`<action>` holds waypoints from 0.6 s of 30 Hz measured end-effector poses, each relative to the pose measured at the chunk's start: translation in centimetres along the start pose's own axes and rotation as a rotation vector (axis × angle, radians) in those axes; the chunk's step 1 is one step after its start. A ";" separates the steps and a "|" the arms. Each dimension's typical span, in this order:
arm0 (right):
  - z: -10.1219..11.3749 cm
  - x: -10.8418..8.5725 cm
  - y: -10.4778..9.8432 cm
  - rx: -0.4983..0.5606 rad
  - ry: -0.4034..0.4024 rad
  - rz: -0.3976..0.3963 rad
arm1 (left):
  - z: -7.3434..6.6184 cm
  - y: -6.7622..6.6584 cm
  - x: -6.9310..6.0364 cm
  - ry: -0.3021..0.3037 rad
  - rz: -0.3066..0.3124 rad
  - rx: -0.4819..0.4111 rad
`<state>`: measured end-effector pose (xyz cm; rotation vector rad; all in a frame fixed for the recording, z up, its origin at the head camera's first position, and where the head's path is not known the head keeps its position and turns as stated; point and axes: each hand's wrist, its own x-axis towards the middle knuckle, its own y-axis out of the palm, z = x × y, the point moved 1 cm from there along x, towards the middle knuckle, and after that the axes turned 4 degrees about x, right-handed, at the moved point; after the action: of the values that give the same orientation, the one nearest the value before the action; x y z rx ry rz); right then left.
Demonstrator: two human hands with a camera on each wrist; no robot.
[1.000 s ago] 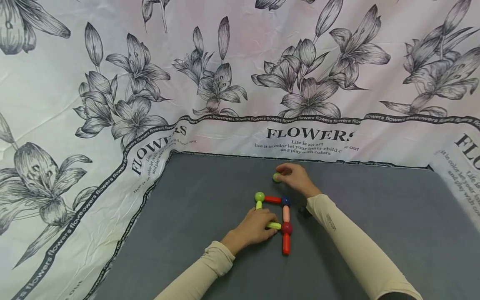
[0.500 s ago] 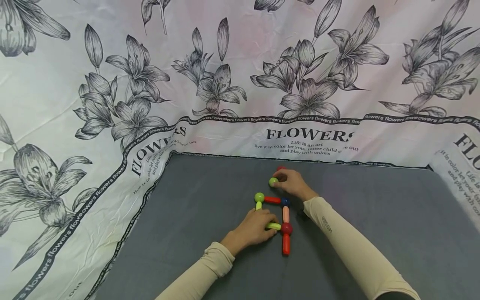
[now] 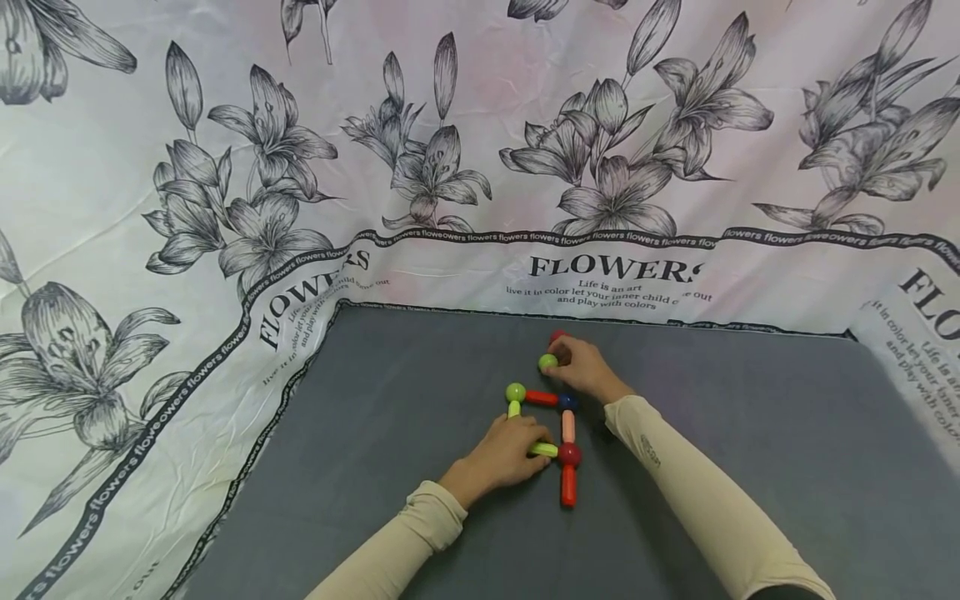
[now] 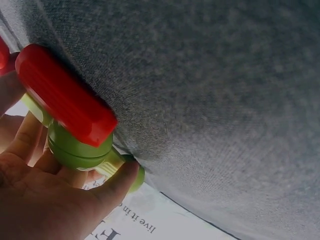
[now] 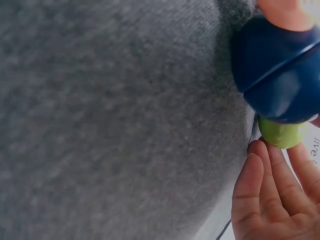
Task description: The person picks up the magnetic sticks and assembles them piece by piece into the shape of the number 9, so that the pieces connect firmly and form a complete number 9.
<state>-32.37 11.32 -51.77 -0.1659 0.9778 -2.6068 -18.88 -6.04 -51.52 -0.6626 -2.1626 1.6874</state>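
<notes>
My left hand [image 3: 510, 450] [image 4: 55, 195] grips the joined toy pieces around a green ball [image 4: 77, 145], which the hand hides in the head view. A red stick [image 4: 65, 95] stands out from that ball. Lime sticks [image 3: 514, 408] [image 3: 544, 450] lead to a lime ball [image 3: 515, 392] and a red ball [image 3: 570, 454]. My right hand [image 3: 590, 368] [image 5: 275, 200] pinches another lime ball [image 3: 548, 362] [image 5: 282, 132] beyond the frame's blue ball [image 3: 567, 402] [image 5: 280, 70]. A red piece [image 3: 557, 336] shows behind the right fingers, its shape mostly hidden.
A red stick [image 3: 542, 398] joins the lime and blue balls; a pink stick [image 3: 568, 427] runs from blue to red. Another red stick [image 3: 568, 487] points toward the near side. Flower-printed cloth [image 3: 450, 275] borders the grey surface [image 3: 712, 400] at the back and left.
My right hand has come slightly nearer and to the left with its lime ball, and a red piece has come into view behind its fingers. My left hand keeps its hold in place.
</notes>
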 end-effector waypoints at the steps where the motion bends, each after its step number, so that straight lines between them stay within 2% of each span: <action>1: 0.0 -0.2 -0.1 0.000 0.001 -0.004 | 0.0 0.0 0.0 -0.002 0.002 -0.002; 8: 0.6 -2.3 -1.8 0.039 -0.018 -0.067 | -0.2 0.0 0.0 -0.004 -0.019 -0.005; 13: 1.2 -5.0 -3.4 0.034 0.001 -0.122 | -0.5 -0.3 0.0 0.001 -0.033 0.006; 18: 1.7 -8.1 -4.2 0.040 -0.002 -0.147 | -0.6 -0.4 0.0 0.004 -0.049 -0.001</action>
<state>-25.57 16.17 -47.65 -0.2390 0.9443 -2.7568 -18.64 -5.64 -50.97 -0.6079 -2.1596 1.6590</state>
